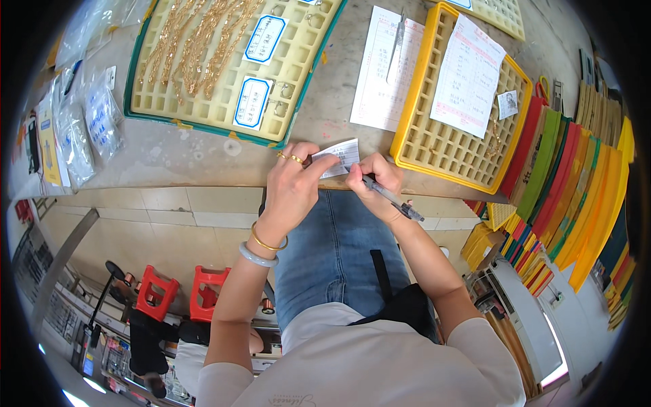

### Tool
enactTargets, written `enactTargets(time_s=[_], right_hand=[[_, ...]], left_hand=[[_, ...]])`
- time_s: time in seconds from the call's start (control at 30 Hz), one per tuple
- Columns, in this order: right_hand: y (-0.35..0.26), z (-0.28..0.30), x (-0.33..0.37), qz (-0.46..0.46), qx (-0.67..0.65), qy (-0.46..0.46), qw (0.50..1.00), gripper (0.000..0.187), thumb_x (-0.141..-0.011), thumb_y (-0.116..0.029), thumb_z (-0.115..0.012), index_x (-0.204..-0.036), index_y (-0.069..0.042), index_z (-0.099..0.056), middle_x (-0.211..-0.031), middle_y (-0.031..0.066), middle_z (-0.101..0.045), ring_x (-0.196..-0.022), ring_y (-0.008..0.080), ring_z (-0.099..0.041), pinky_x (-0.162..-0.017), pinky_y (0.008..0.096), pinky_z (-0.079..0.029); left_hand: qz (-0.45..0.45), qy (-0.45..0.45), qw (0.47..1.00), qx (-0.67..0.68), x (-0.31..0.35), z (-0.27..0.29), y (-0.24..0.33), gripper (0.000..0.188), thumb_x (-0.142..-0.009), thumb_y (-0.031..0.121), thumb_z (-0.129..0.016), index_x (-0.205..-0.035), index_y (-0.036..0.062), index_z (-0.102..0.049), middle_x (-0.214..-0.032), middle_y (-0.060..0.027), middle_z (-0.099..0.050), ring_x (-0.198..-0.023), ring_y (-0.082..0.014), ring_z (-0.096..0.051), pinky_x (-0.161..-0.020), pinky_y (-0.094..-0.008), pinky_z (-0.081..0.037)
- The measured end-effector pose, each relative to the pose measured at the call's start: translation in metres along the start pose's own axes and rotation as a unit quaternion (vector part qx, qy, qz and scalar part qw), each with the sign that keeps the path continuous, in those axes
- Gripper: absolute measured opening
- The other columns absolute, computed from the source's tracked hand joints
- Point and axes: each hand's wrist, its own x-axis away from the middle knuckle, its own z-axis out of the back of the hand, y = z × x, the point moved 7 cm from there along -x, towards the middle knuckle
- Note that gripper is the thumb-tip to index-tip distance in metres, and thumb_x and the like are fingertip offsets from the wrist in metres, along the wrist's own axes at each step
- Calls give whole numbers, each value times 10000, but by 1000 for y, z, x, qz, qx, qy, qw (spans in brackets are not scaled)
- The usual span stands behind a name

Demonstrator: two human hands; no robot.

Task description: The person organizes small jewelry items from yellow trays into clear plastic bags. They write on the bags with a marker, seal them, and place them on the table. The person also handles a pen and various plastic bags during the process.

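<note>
At the near edge of the table my left hand (293, 182) pinches a small white paper slip (348, 150) with handwriting on it, its index finger lying across the slip. My right hand (381, 178) grips a clear pen with dark ends (395, 200), whose tip points at the slip. Beyond my left hand lies a green-edged tray (203, 129) with gold chains (210, 47), blue-bordered labels (251, 103) and several rings. To the right of my right hand is a yellow tray (444, 169) carrying a printed form (468, 78) and a thin gold chain (494, 139).
Metal tweezers (395, 51) rest on another paper sheet (376, 102) between the trays. Clear plastic bags (102, 122) lie at the left. Stacked coloured trays (576, 190) crowd the right side. Red stools (157, 293) and another person (146, 346) are behind me on the left.
</note>
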Motion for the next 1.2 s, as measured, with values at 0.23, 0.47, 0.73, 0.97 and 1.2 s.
enactTargets(time_s=[0.23,0.47,0.73,0.97,1.2], right_hand=[[-1,1,-1,0,14,6,1000,267,-746,-97,-686,-634,-62,-446,-517,70,-498,-431,186,-497,-425,284,-400],[-2,1,-1,1,12,-2,1000,257,-745,-83,-677,-637,-57,-445,-522,74,-496,-434,187,-496,-422,287,-397],[-2,1,-1,12,7,-11,1000,254,-744,-77,-673,-634,-50,-445,-520,72,-494,-432,185,-493,-419,286,-394],[-3,1,-3,7,-5,-15,1000,263,-737,-72,-676,-623,-47,-439,-518,68,-489,-431,180,-481,-418,285,-388],[-2,5,-2,12,-16,2,1000,195,-746,-51,-657,-664,-45,-480,-528,59,-499,-436,157,-475,-422,275,-397]], left_hand=[[0,0,1000,-1,0,0,0,292,-661,-73,-587,-895,89,-656,-839,-61,-506,-713,-227,-506,-609,-331,-459],[8,-4,1000,3,-1,0,1,299,-658,-81,-578,-890,88,-661,-830,-59,-507,-721,-224,-509,-610,-328,-462],[1,-5,1000,-1,-2,0,2,310,-652,-87,-575,-893,88,-663,-837,-61,-511,-725,-223,-510,-606,-321,-463],[3,-3,1000,5,-2,0,0,308,-651,-85,-581,-892,87,-664,-841,-59,-514,-729,-223,-511,-602,-320,-463],[6,-5,1000,0,-3,2,3,300,-651,-82,-585,-881,93,-665,-835,-58,-513,-743,-223,-516,-596,-319,-457]])
